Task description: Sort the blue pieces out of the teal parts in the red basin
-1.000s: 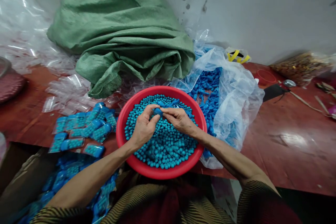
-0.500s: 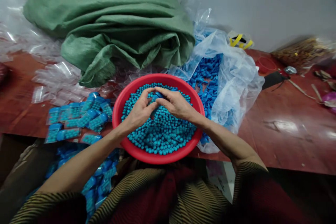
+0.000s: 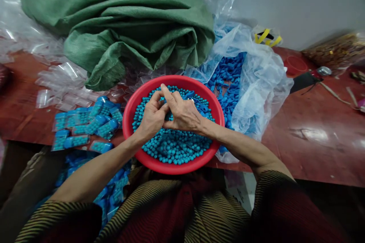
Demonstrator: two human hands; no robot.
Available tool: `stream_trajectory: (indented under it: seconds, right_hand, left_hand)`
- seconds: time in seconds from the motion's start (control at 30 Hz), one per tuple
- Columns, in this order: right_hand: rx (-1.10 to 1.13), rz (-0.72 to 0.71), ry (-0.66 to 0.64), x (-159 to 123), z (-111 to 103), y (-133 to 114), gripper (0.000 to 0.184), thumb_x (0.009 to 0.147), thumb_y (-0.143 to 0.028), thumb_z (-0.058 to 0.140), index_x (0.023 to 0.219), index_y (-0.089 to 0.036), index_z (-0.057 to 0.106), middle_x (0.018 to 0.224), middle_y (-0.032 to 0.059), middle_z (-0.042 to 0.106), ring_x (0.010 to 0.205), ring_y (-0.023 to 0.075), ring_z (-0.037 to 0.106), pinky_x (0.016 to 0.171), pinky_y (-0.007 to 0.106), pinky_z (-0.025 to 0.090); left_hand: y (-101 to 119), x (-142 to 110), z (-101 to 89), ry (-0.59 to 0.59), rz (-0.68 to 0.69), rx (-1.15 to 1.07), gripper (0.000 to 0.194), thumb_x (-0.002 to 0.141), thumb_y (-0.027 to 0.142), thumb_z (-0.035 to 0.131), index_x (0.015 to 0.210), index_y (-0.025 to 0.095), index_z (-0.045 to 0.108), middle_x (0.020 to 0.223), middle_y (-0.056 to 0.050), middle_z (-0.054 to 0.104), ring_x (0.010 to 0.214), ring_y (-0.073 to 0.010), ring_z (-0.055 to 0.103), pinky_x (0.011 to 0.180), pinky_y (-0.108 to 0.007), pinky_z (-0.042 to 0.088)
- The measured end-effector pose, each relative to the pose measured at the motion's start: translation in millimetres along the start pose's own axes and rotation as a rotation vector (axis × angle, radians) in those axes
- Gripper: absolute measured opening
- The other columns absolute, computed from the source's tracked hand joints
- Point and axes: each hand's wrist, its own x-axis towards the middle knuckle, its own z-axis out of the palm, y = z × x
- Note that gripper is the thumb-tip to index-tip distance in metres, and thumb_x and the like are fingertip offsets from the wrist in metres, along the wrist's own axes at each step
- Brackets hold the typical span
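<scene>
Both my hands meet above a red basin (image 3: 129, 133) filled with small turquoise balls (image 3: 176, 152). My left hand (image 3: 152, 117) is closed, its thumb and fingers curled around a small clear bottle with a blue cap, now almost wholly hidden. Against it from the right presses my right hand (image 3: 185, 112), fingers bent over the top and thumb below. Blue plastic caps (image 3: 202, 108) lie on the balls beside my right hand, inside the basin. Filled bottles with blue caps (image 3: 99, 123) lie on the table to the left.
A green sack (image 3: 128, 19) bulges behind the basin. Empty clear bottles (image 3: 65, 87) are heaped at the left. At right, an opened plastic bag (image 3: 259, 79) holds many blue caps (image 3: 228, 72). More filled bottles (image 3: 114, 193) lie below the table edge. A dark blade-like piece (image 3: 303, 82) rests farther right.
My right hand has turned and closed in over the left, covering the blue cap that showed between them. Blue caps in the basin's right side have come into view.
</scene>
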Motion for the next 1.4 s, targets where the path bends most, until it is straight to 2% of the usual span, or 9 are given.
stream_trajectory:
  seconds: [0.2, 0.33, 0.47, 0.67, 0.97, 1.1, 1.2, 1.3, 1.4]
  right_hand:
    - [-0.01, -0.015, -0.052, -3, 8, 2, 0.1, 0.075, -0.042, 0.063, 0.148, -0.016, 0.0, 0.117, 0.0183, 0.048, 0.09, 0.0275, 0.059, 0.063, 0.036, 0.055]
    - [0.124, -0.117, 0.007, -4, 3, 9, 0.102, 0.079, -0.039, 0.063, 0.147, -0.023, -0.011, 0.13, 0.0188, 0.041, 0.108, 0.0287, 0.055, 0.071, 0.037, 0.055]
    - [0.162, -0.143, 0.018, -6, 2, 14, 0.102, 0.075, -0.045, 0.067, 0.147, -0.019, -0.002, 0.135, 0.0218, 0.039, 0.118, 0.0325, 0.049, 0.078, 0.042, 0.054]
    - [0.093, -0.136, 0.033, -10, 2, 11, 0.076, 0.079, -0.044, 0.06, 0.138, -0.014, 0.023, 0.113, 0.0152, 0.052, 0.094, 0.0248, 0.058, 0.064, 0.034, 0.054]
    - [-0.069, -0.041, -0.088, -9, 12, -4, 0.075, 0.079, -0.048, 0.056, 0.136, -0.008, 0.029, 0.1, 0.0145, 0.054, 0.077, 0.0224, 0.056, 0.056, 0.032, 0.047]
    - [0.079, -0.185, -0.205, -9, -1, -4, 0.071, 0.086, -0.047, 0.054, 0.142, -0.015, 0.024, 0.104, 0.0118, 0.056, 0.088, 0.0222, 0.056, 0.072, 0.036, 0.049]
    - [0.118, -0.285, -0.39, -12, -14, 7, 0.058, 0.088, -0.036, 0.056, 0.139, -0.017, 0.035, 0.106, 0.0099, 0.06, 0.094, 0.0218, 0.055, 0.084, 0.039, 0.044]
    - [0.112, -0.293, -0.547, -16, -17, 17, 0.045, 0.088, -0.016, 0.051, 0.133, -0.021, 0.047, 0.106, 0.0077, 0.063, 0.096, 0.0208, 0.055, 0.085, 0.038, 0.042]
    - [0.12, -0.318, -0.661, -15, -9, 17, 0.048, 0.086, -0.006, 0.046, 0.131, -0.024, 0.05, 0.11, 0.007, 0.063, 0.097, 0.0205, 0.055, 0.084, 0.037, 0.043]
  left_hand:
    - [-10, -9, -0.4, 0.053, -0.045, -0.028, 0.026, 0.075, 0.029, 0.064, 0.096, 0.019, 0.052, 0.088, 0.001, 0.06, 0.078, -0.0122, 0.058, 0.073, -0.024, 0.047]
    - [-6, -11, -3.2, 0.069, -0.077, -0.068, 0.03, 0.078, 0.033, 0.062, 0.104, 0.022, 0.051, 0.073, 0.004, 0.055, 0.063, -0.0095, 0.053, 0.061, -0.021, 0.044]
    - [-5, -12, -9.8, 0.033, -0.137, -0.101, 0.038, 0.081, 0.036, 0.06, 0.114, 0.023, 0.049, 0.074, 0.003, 0.054, 0.059, -0.0094, 0.05, 0.057, -0.021, 0.043]
    - [-8, -13, -12.3, -0.047, -0.155, -0.146, 0.037, 0.077, 0.04, 0.064, 0.106, 0.02, 0.053, 0.075, 0.003, 0.054, 0.064, -0.0096, 0.049, 0.06, -0.02, 0.042]
    - [-9, -19, -5.2, 0.103, -0.074, 0.084, 0.019, 0.077, 0.031, 0.063, 0.088, 0.02, 0.053, 0.061, 0.006, 0.041, 0.053, -0.007, 0.038, 0.049, -0.017, 0.034]
    - [11, -28, -40.3, -0.015, -0.184, 0.238, 0.027, 0.075, 0.037, 0.063, 0.094, 0.02, 0.056, 0.072, 0.003, 0.053, 0.064, -0.0108, 0.05, 0.055, -0.019, 0.043]
    - [31, -49, -94.0, -0.026, -0.335, 0.38, 0.038, 0.072, 0.045, 0.064, 0.104, 0.025, 0.056, 0.078, 0.001, 0.061, 0.064, -0.0143, 0.055, 0.052, -0.023, 0.046]
    - [40, -77, -155.7, -0.003, -0.372, 0.604, 0.037, 0.071, 0.049, 0.064, 0.102, 0.029, 0.06, 0.094, 0.002, 0.068, 0.083, -0.02, 0.062, 0.067, -0.029, 0.052]
    - [37, -95, -193.9, 0.02, -0.408, 0.972, 0.041, 0.072, 0.055, 0.057, 0.107, 0.033, 0.06, 0.105, 0.003, 0.068, 0.094, -0.0267, 0.063, 0.077, -0.039, 0.052]
